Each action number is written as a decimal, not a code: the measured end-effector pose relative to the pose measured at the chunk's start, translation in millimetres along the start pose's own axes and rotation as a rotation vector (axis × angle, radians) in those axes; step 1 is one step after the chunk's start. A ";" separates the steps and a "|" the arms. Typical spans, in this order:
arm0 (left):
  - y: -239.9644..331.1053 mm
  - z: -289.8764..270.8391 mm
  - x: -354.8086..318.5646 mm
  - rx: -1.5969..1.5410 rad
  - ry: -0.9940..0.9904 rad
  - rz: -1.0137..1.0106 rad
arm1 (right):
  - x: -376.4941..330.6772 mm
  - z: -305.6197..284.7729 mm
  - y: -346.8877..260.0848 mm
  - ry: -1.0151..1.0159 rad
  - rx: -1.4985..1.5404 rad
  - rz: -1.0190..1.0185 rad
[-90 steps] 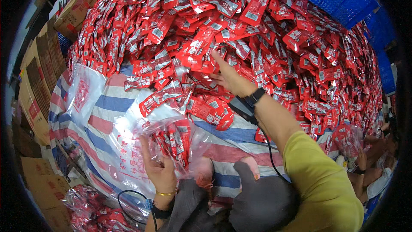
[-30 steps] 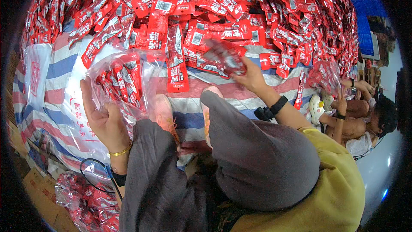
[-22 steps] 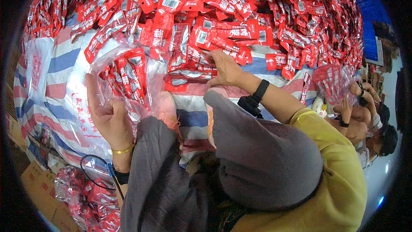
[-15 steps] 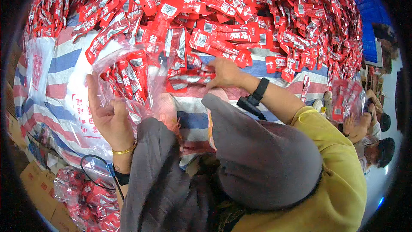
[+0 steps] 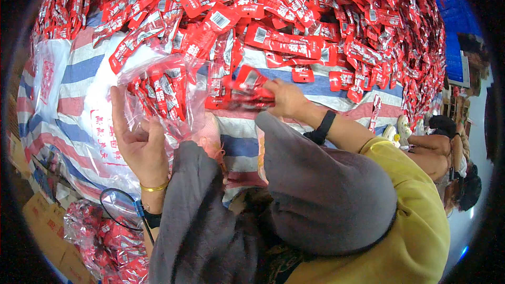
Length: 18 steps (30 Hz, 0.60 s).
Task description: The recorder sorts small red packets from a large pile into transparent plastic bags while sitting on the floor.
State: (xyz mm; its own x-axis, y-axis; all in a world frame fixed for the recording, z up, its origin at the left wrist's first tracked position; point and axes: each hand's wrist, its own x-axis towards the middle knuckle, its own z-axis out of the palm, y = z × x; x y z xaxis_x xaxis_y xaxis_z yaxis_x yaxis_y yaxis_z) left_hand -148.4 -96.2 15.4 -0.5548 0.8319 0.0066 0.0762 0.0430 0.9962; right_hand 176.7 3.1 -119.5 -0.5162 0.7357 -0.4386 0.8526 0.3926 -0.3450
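My left hand holds up a clear plastic bag partly filled with red sachets. My right hand, with a black band on its wrist, grips a bunch of red sachets just right of the bag's mouth. A big heap of the same red sachets covers the striped woven sheet in front of me. My knees in grey trousers fill the lower middle.
A filled clear bag of red sachets lies at the lower left beside cardboard boxes. Another person sits at the right edge. A blue crate wall stands behind the heap at the upper right.
My right hand reached into the heap, closed on a bunch of sachets and drew them back toward the bag. The left hand kept the bag up.
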 end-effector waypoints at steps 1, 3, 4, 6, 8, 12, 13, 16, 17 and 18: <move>-0.2 -0.9 0.4 0.012 0.004 0.003 | -2.9 -10.9 2.3 0.032 0.141 0.048; -5.4 -5.1 -1.6 0.020 -0.005 -0.007 | -7.2 -32.0 -1.2 0.085 0.430 0.140; -8.8 -5.5 -4.4 0.020 -0.020 -0.023 | -7.0 -38.5 -10.2 0.075 0.432 0.136; -1.0 -3.0 -5.1 0.055 -0.021 -0.023 | -1.3 -66.5 -46.3 -0.052 1.041 0.070; -3.4 -1.1 -4.5 0.026 -0.109 0.042 | 13.5 -78.0 -76.3 -0.309 1.108 -0.207; 16.9 7.9 -6.0 0.225 -0.289 0.012 | 80.0 -71.6 -116.6 -0.901 0.812 -0.320; 25.6 2.6 -10.1 0.246 -0.273 0.014 | 101.5 -59.8 -124.7 -0.926 0.783 -0.373; 22.4 -4.7 -15.8 0.410 -0.369 -0.002 | 130.7 -82.3 -173.7 -0.834 0.939 -0.030; 21.7 -3.2 -16.4 0.332 -0.406 -0.044 | 140.2 -77.8 -188.3 -0.701 0.933 0.013; 25.1 -4.8 -18.5 0.269 -0.427 -0.090 | 152.1 -52.0 -209.5 -0.667 0.988 0.065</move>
State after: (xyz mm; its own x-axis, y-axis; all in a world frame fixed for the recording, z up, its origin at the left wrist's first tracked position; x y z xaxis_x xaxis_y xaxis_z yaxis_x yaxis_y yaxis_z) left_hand -140.1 -113.1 40.7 -0.1850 0.9678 -0.1707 0.2854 0.2191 0.9330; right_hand -76.2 61.5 -70.8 -0.6639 0.1921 -0.7227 0.5975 -0.4448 -0.6672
